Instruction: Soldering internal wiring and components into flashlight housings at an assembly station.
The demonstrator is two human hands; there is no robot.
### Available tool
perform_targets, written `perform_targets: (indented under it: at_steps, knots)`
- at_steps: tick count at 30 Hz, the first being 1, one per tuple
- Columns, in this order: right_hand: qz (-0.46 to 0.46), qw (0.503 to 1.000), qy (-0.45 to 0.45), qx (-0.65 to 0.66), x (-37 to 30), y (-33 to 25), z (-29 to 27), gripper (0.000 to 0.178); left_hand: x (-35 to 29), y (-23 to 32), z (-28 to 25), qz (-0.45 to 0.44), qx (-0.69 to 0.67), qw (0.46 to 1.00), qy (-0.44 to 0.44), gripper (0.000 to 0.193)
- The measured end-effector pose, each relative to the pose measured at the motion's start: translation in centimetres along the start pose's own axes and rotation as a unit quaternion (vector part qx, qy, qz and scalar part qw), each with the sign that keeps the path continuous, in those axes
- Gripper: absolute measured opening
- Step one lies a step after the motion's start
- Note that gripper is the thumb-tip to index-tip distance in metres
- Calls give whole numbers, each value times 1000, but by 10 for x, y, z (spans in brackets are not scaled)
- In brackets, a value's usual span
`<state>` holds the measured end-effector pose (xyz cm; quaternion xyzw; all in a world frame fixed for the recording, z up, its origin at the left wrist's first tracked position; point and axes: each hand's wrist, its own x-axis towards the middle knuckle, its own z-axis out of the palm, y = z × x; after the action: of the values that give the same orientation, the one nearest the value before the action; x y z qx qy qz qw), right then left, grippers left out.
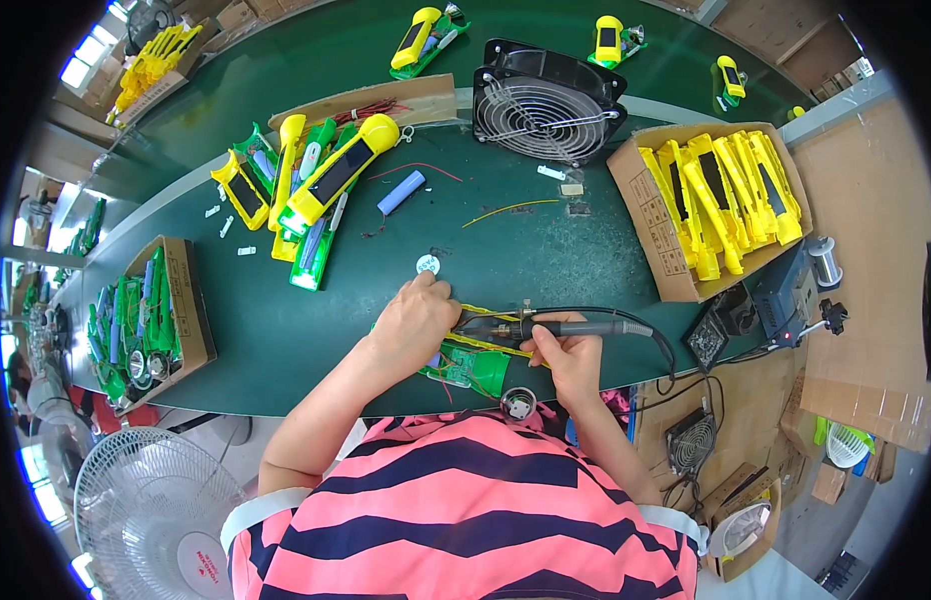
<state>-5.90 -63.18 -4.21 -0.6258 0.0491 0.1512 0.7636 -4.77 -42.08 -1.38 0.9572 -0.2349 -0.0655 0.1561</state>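
Note:
My left hand [418, 318] is closed on the left end of a yellow plastic casing half [476, 343], its fingertips partly hidden. In my right hand [566, 358] is a soldering iron [576, 328], lying across the casing with its tip pointing left. The right fingers also lie against the casing's right end. Just below, near the bench edge, lies a green casing half [486, 372] with a circuit board and thin wires. A round silver lamp head [520, 403] rests beside it, close to my body. A round white sticker [428, 263] sits just beyond my left fingers.
Yellow and green flashlights [331, 185] lie piled at the left, near a blue battery cell [401, 192]. A black fan [546, 105] stands at the back. Boxes hold yellow casings [721, 200] on the right and green parts [146, 320] on the left. The iron's cable [666, 350] runs right.

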Motion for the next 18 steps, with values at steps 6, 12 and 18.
perform_targets:
  at_steps: [6,12,18]
  knots:
    - [1,1000,-20,12,-1,0,-6,16,1,1,-1,-8,7,1000,-9,6]
    - [-155,988,27,1,-13,-9,-20,20,2,1,1,-13,6,1000,-9,6]
    - [-241,928,60,-277,-33,-8,-33,25,2,4,-1,-15,18,1000,0,4]
